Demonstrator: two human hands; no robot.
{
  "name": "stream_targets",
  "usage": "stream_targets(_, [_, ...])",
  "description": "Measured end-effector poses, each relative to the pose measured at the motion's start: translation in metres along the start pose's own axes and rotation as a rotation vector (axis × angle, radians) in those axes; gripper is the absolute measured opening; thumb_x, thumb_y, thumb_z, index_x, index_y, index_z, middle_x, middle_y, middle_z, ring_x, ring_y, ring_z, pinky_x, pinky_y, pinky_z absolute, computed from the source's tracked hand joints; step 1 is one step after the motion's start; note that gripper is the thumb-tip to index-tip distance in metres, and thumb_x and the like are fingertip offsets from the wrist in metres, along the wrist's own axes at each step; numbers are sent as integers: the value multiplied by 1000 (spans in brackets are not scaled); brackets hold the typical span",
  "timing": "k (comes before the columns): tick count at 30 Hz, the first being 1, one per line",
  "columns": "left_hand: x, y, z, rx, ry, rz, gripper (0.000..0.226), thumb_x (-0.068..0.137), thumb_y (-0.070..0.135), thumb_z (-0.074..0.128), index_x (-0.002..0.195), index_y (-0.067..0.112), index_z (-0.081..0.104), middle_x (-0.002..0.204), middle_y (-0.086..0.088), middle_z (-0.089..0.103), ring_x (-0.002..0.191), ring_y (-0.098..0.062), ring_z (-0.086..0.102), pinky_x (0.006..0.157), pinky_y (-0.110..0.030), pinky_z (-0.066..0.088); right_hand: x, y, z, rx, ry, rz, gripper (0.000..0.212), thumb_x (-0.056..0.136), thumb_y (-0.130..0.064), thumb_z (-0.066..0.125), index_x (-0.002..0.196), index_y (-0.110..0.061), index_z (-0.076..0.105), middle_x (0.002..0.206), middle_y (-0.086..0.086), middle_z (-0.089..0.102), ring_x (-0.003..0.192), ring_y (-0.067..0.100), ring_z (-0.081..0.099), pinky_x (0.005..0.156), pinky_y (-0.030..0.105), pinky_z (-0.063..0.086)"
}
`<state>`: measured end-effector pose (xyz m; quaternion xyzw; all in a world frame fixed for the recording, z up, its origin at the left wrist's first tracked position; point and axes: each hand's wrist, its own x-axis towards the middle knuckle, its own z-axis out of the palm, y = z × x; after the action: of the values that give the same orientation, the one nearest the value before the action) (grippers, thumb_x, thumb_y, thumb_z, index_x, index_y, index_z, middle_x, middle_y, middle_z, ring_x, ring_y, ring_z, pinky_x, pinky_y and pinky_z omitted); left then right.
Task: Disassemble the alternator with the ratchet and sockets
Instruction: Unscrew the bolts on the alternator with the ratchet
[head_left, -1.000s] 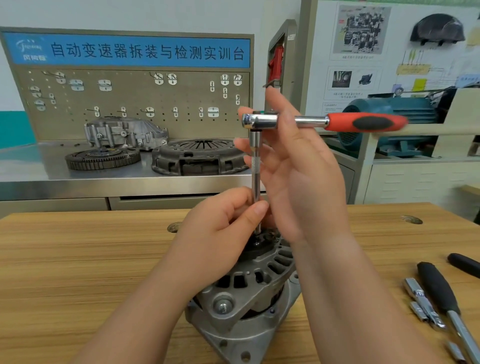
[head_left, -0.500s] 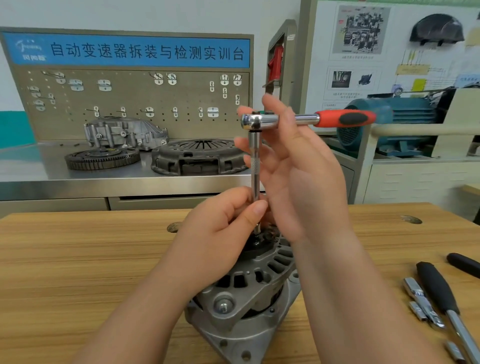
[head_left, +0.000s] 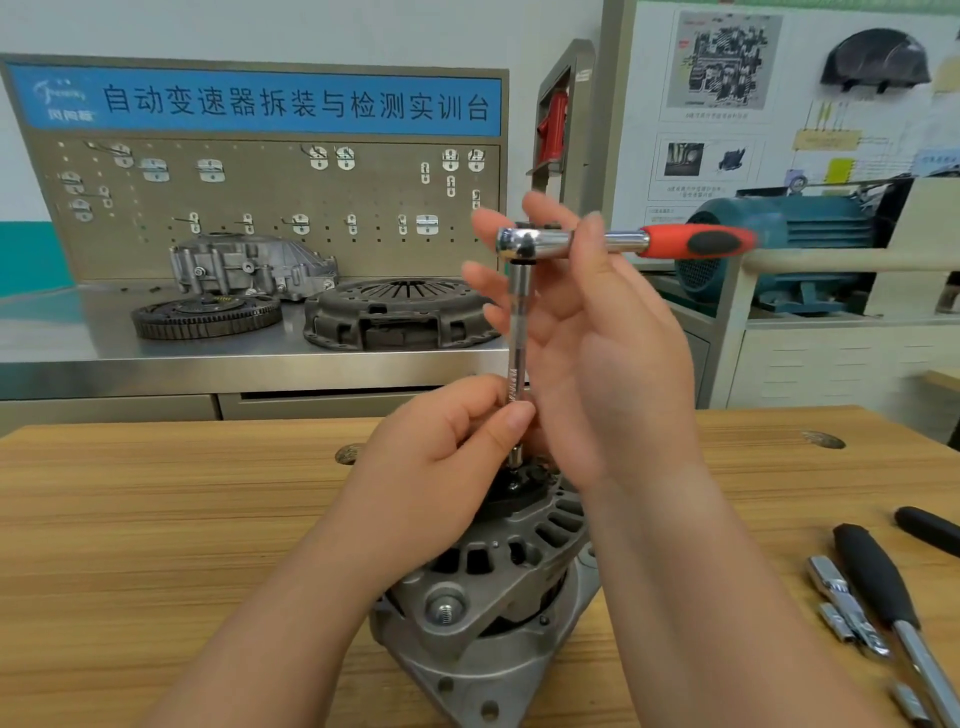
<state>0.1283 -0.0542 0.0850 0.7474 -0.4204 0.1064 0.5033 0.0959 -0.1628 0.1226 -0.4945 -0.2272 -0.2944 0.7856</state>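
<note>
A grey cast alternator (head_left: 493, 587) stands on the wooden table (head_left: 156, 519) near the front edge. A chrome extension bar (head_left: 518, 322) rises upright from its dark top. A ratchet with a red and black handle (head_left: 696, 241) sits on the bar, handle pointing right. My left hand (head_left: 441, 467) pinches the bar's lower end between thumb and curled fingers. My right hand (head_left: 608, 353) is up at the ratchet head, thumb across the front of the chrome neck, fingers spread behind it. The socket's seat on the alternator is partly hidden by my hands.
On the table at the right lie a black-handled tool (head_left: 872, 577), chrome sockets (head_left: 841, 597) and another black handle (head_left: 930, 530). Behind, a steel bench carries a clutch cover (head_left: 400, 312), a flywheel (head_left: 205, 317) and a housing (head_left: 249, 265). A blue motor (head_left: 779, 234) stands at the right.
The ratchet handle has swung round and looks shorter than a second ago, with my right hand's fingers shifting slightly. My left hand and the alternator have stayed put.
</note>
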Motion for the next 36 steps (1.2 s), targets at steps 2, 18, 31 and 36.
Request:
stream_targets(2, [0, 0, -1, 15, 14, 10, 33, 93, 37, 49, 77, 13, 65, 68, -6, 64, 67, -25, 57, 68, -45, 49, 0, 0, 1, -27, 17, 0, 26, 99, -31, 43, 112, -17, 61, 99, 1, 74, 89, 14, 66, 77, 22, 51])
stream_targets(18, [3, -4, 0, -95, -19, -35, 29, 86, 35, 50, 99, 18, 69, 91, 10, 75, 89, -33, 67, 84, -53, 51, 0, 0, 0, -175, -2, -129, 20, 92, -24, 53, 106, -28, 67, 101, 3, 70, 91, 11, 62, 87, 29, 50])
stream_targets(31, [1, -1, 0, -14, -5, -11, 25, 88, 34, 46, 92, 20, 67, 84, 15, 73, 81, -27, 66, 78, -50, 52, 1, -2, -4, 1, 45, -10, 22, 100, -20, 46, 117, -15, 58, 100, 2, 75, 86, 18, 68, 83, 28, 55])
stream_targets(36, [2, -2, 0, 24, 10, -24, 19, 95, 29, 54, 81, 22, 65, 63, 23, 67, 57, -30, 55, 58, -39, 48, 0, -2, -1, -310, 18, -316, 22, 91, -10, 58, 99, -28, 68, 98, -12, 69, 93, 1, 62, 85, 21, 47])
